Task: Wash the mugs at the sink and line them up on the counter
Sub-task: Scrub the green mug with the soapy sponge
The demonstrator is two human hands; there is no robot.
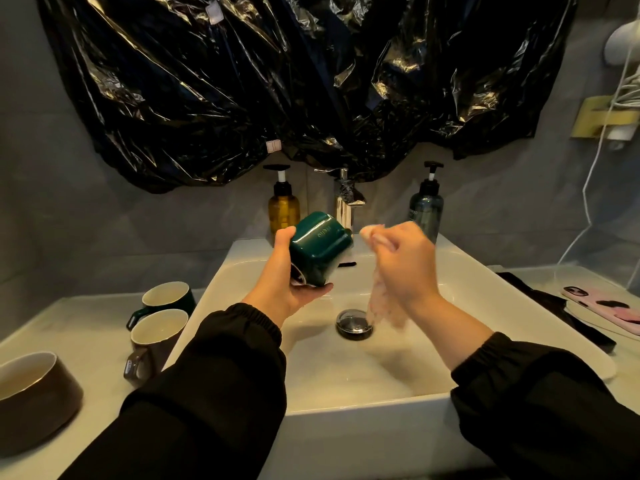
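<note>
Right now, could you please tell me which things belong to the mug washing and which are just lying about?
Job: glossy green ceramic mug in left hand; pale pink cloth in right hand; white ceramic sink; dark green mug and brown mug on counter.
Lying about: amber pump bottle; grey-blue pump bottle; pink phone; black plastic sheet.

Your cloth is motion-blurred; the left edge cuts off the brown cup, the right edge the phone.

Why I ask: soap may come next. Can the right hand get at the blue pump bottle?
Likely yes: the right hand is just before the blue pump bottle, nothing between, though it grips a pink cloth.
</note>
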